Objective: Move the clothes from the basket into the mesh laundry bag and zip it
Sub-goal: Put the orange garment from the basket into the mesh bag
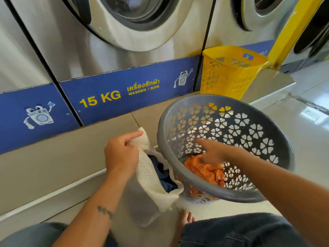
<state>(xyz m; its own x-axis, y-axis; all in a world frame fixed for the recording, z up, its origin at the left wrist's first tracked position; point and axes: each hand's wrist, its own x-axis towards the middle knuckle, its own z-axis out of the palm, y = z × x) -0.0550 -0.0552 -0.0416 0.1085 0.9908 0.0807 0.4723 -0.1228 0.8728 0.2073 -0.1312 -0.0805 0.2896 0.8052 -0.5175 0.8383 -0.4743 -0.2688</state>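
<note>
— Head view, nearest first: how far along?
— Left hand [121, 154] pinches open the white mesh laundry bag [151, 175], dark blue clothes [164, 173] already inside, just left of the grey round plastic basket [229, 195].
— Left to do?
— Right hand [211, 152], fingers closing on the crumpled orange garment [204, 171] inside the basket; zipping not yet done.

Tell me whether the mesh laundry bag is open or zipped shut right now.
Open. The left hand holds up the mesh laundry bag by its rim, and dark blue clothing shows through the gaping mouth.

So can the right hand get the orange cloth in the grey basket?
Probably yes. The right hand is already inside the open grey basket, fingers at the orange cloth, with nothing covering it.
</note>
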